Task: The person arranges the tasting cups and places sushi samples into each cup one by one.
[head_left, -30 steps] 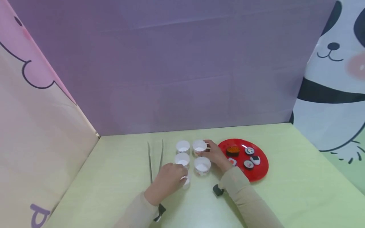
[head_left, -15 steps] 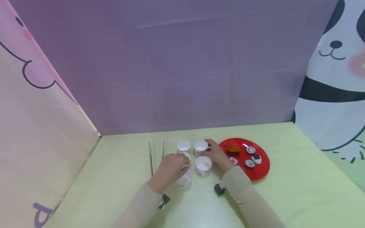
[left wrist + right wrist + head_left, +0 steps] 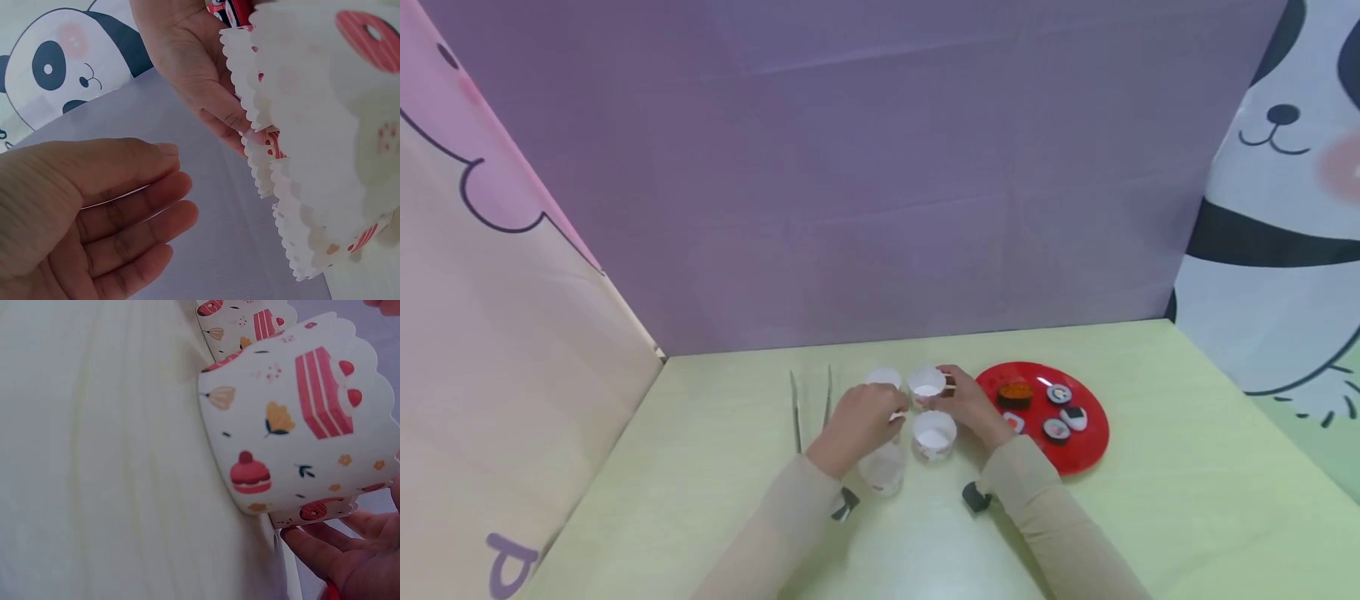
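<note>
White paper baking cups with scalloped rims and printed cakes stand in two columns mid-table. My right hand (image 3: 972, 410) grips the back right cup (image 3: 927, 386), its fingers at the cup's side. A small brown patch with pale stripes shows beside these fingers; I cannot tell what it is. In the right wrist view, the front right cup (image 3: 294, 419) partly covers the gripped one. My left hand (image 3: 861, 421) is over the left column, hiding most of its middle cup. In the left wrist view, the left hand (image 3: 119, 212) holds nothing, thumb apart from loosely bent fingers.
A red plate (image 3: 1093, 446) with several toy sushi pieces lies right of the cups. Metal tongs (image 3: 796, 412) lie at the left, their lower part hidden by my left arm. A purple backdrop (image 3: 880, 208) rises behind the table (image 3: 700, 483).
My left hand has moved from the near left cup forward and slightly right, over the middle one, uncovering the near cup. The right hand stays at the back right cup.
</note>
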Action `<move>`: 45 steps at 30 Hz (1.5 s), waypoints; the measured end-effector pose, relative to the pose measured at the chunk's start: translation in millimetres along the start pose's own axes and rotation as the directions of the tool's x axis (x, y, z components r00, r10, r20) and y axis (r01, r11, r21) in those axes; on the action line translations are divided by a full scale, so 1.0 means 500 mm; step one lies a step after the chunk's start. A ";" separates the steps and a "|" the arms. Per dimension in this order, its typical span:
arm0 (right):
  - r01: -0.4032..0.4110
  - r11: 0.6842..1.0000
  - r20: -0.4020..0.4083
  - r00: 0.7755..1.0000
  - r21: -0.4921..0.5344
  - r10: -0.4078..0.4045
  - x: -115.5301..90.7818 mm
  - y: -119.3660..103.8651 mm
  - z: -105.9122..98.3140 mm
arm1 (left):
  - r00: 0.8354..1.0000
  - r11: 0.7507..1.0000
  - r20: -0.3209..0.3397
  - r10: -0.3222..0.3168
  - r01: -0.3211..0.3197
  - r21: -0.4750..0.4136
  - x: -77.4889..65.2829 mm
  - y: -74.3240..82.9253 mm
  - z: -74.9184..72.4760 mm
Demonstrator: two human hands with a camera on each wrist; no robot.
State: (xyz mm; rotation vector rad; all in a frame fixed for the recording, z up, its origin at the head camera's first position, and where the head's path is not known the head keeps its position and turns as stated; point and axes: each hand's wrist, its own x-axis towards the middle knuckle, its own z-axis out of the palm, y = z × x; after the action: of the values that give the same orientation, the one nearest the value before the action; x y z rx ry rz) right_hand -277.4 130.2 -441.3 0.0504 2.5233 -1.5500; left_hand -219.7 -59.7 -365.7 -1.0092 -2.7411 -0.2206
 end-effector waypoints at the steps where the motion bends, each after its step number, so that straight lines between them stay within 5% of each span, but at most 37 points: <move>1: 0.001 1.000 -0.001 1.000 -0.001 -0.001 0.000 -0.001 0.000 | 1.000 1.000 0.000 0.005 -0.005 0.005 0.002 -0.001 0.000; 19: 0.025 1.000 0.005 1.000 0.009 -0.025 0.003 -0.001 -0.007 | 0.997 0.994 -0.001 0.073 -0.073 0.079 0.069 -0.022 0.004; 26: 0.030 0.999 0.016 0.999 0.023 -0.030 0.000 -0.001 -0.007 | 0.995 0.995 0.078 0.058 -0.064 0.079 0.094 -0.028 0.017; 45: 0.032 0.999 0.036 0.999 0.026 -0.033 -0.008 0.000 -0.006 | 0.990 0.988 0.136 0.049 -0.068 0.140 0.120 -0.008 0.041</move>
State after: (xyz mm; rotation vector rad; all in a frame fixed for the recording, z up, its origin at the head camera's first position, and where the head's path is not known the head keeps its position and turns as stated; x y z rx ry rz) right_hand -274.1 133.1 -439.2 -0.0150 2.4889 -1.5808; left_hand -269.9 -21.3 -370.9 -1.0988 -2.7907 0.0563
